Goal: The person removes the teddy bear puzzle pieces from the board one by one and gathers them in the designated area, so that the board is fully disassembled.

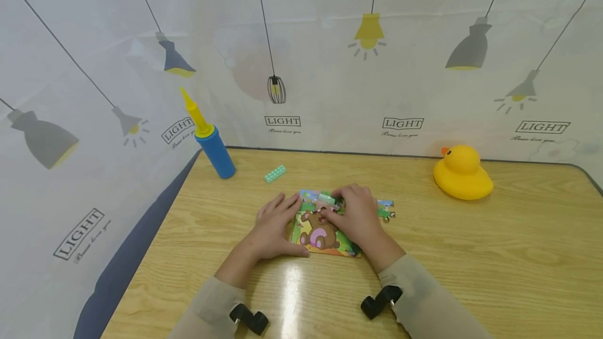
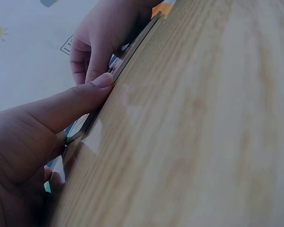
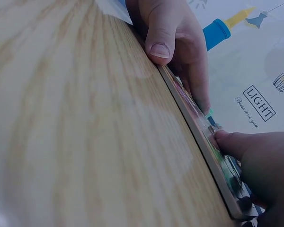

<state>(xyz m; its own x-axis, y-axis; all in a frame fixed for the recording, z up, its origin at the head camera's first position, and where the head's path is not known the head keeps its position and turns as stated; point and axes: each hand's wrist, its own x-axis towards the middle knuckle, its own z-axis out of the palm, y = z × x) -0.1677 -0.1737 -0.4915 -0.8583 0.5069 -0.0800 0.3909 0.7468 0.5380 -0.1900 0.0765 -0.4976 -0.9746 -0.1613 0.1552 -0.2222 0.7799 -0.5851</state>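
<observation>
On the desk (image 1: pixel 494 266), btwn L hand (image 1: pixel 274 230) and R hand (image 1: pixel 360 216), lay 1 bear puzzle (image 1: pixel 320 238). L hand, fingers mostly straight, rested along its left side, thumb at the near edge. R hand covered part of its right side, fingers bent, thumb touching the pic; couldn't tell if it pinched a pc. Puzzle pcs (image 1: pixel 386 205) showed to the R hand's right, partly hidden, so no exact count. Also: 1 yellow duck (image 1: pixel 464 177) far right, 1 blue/yellow pump (image 1: pixel 218 156) back left, 1 mint brick (image 1: pixel 275 173) nr the pump.
</observation>
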